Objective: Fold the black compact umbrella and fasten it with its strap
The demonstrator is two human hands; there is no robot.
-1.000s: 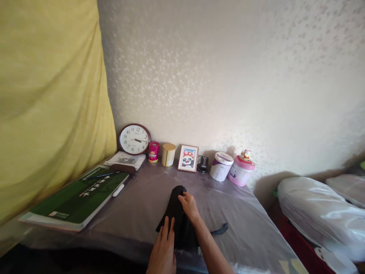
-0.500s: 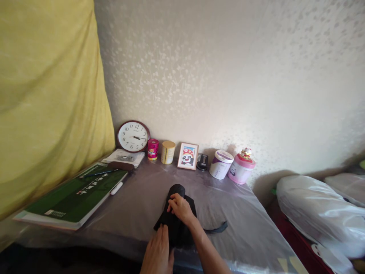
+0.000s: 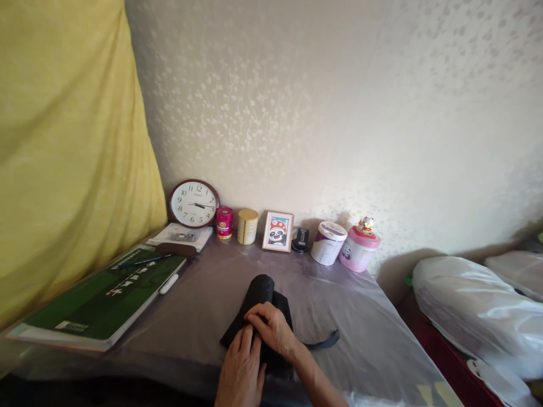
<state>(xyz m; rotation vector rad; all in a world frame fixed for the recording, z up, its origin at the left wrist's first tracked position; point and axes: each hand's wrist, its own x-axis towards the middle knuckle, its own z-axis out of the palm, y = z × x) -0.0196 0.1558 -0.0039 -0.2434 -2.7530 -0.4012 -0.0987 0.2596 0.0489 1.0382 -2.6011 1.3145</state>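
A black fabric bundle [image 3: 258, 291] lies on the table in front of me, partly rolled into a tube at its far end, with loose flaps at both sides. A thin dark strap [image 3: 324, 341] trails from it to the right. My left hand [image 3: 244, 362] rests on its near left part, fingers stretched out and the thumb apart. Over the middle of the bundle, my right hand [image 3: 275, 332] has its fingers bent and closed on the fabric, beside the left fingertips. The hands and right forearm hide much of the near part.
A green book [image 3: 102, 299] lies on the left with a dark case [image 3: 176, 249] and a white pen-like item [image 3: 168, 284] nearby. Along the wall stand a clock [image 3: 194, 203], several cans and tubs, and a picture frame [image 3: 278, 231]. White plastic bags [image 3: 475, 305] lie beyond the right edge.
My left hand has moved forward and right, up to the right hand. The right hand has shifted slightly nearer, and the left flap spreads a little wider. The view has turned slightly.
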